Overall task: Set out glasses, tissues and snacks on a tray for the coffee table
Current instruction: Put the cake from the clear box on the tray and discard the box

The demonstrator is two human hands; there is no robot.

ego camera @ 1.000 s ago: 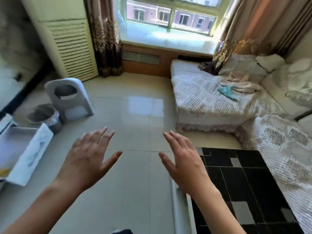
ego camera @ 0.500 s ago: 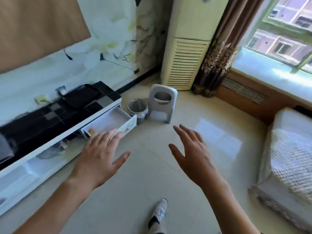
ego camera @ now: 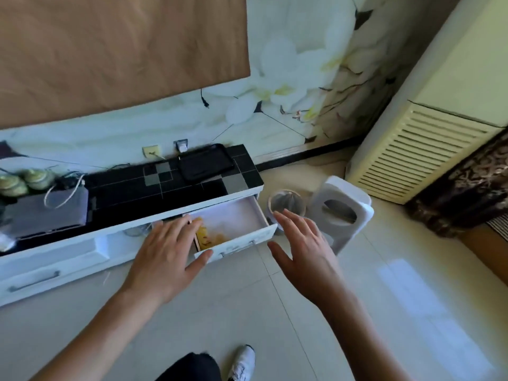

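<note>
A white drawer (ego camera: 242,237) of the low TV cabinet (ego camera: 82,251) stands pulled out; yellow-orange snack packets (ego camera: 209,237) lie in its left part. A black tray (ego camera: 204,163) rests on the cabinet's dark tiled top near the wall. My left hand (ego camera: 167,254) hovers over the drawer's left front corner, fingers spread, holding nothing. My right hand (ego camera: 305,251) is held out just right of the drawer front, open and empty. No glasses or tissues are visible.
A small waste bin (ego camera: 286,203) and a white plastic stool (ego camera: 341,213) stand right of the drawer. A tall floor air conditioner (ego camera: 428,149) fills the corner beside a curtain (ego camera: 472,188). A grey box with a cable (ego camera: 46,213) and green ornaments (ego camera: 24,180) sit at the cabinet's left.
My view has swung left from the sofa and window to the TV cabinet and come closer. Both open hands now reach toward the open drawer.
</note>
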